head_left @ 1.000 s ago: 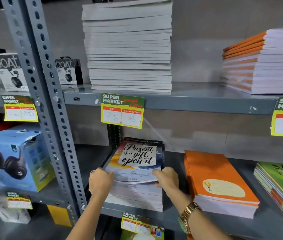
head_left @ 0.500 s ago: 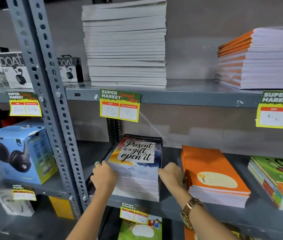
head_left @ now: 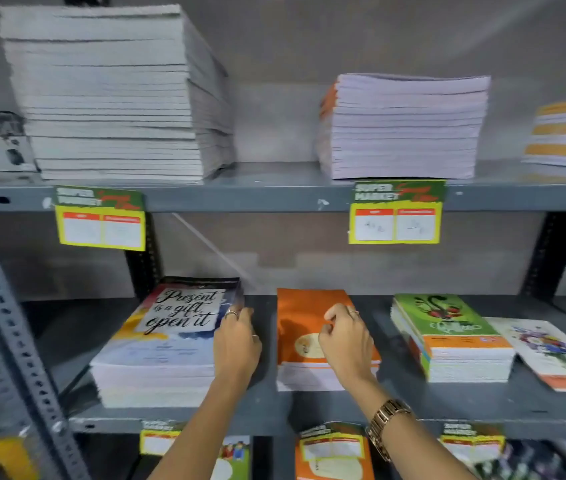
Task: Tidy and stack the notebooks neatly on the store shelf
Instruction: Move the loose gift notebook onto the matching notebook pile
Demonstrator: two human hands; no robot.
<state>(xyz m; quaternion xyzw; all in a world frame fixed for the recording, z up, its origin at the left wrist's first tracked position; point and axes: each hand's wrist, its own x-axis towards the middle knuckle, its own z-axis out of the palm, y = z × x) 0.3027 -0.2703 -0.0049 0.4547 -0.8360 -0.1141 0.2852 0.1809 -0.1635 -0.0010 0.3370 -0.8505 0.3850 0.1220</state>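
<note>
Across mid-frame, grey shelf (head_left: 534, 407) carrying notebook stacks: "Present is a gift" stack (head_left: 163, 344) lower left, orange stack (head_left: 304, 327) centre. Left hand (head_left: 236, 344) flat, open, against first stack's right edge. Right hand (head_left: 345, 341) loosely curled atop orange stack, gripping nothing visible.

"Present is a gift" notebook stack (head_left: 156, 355) beside orange notebook stack (head_left: 309, 337), flat on middle shelf (head_left: 267, 407)

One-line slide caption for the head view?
Left hand beside the quote notebooks, right hand on the orange stack.
</note>
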